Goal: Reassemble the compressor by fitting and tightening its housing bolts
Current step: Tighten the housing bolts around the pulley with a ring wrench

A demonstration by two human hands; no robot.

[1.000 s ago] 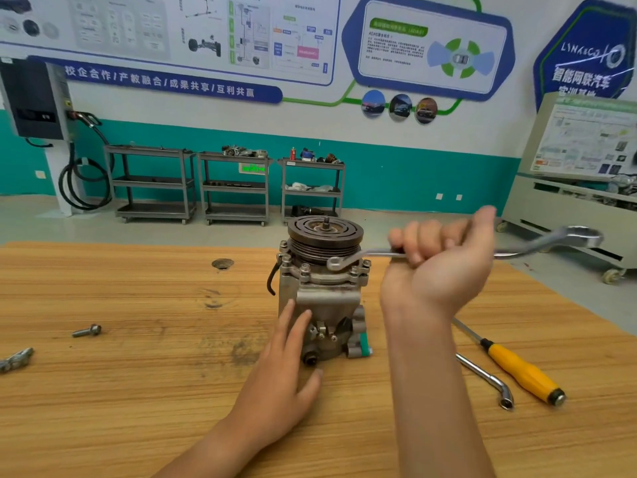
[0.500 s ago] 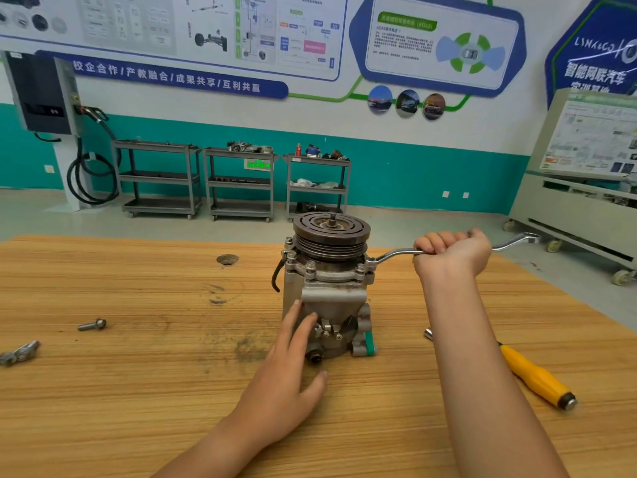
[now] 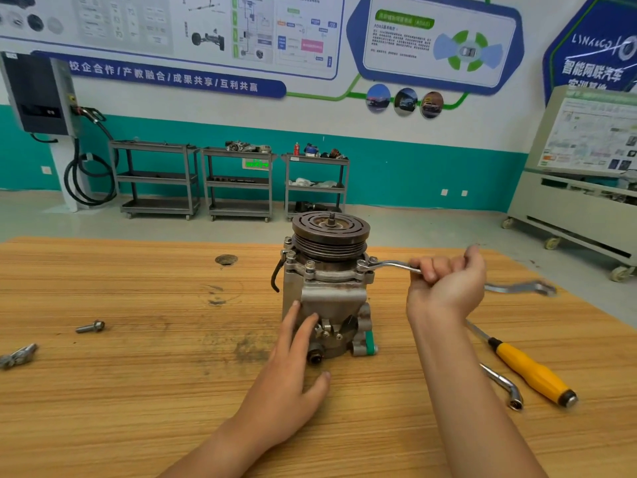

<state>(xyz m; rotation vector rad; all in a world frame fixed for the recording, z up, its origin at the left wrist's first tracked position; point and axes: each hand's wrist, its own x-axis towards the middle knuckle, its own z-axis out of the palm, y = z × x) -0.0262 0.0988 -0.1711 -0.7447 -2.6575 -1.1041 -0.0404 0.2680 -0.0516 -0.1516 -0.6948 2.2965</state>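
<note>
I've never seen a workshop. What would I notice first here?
The compressor stands upright in the middle of the wooden table. The right hand grips a wrench set on a bolt near its top, and the left hand rests against its front. A yellow-handled screwdriver lies to the right.

A tabletop of pale orange wood showed streaky grain, matt, with a dark scuffed smear near the middle. The squat grey cast-metal compressor looked dull and slightly rough, its grooved pulley browned with rust. The slim silver ring wrench gleamed like polished steel. The yellow screwdriver handle looked like smooth, glossy plastic.
</note>
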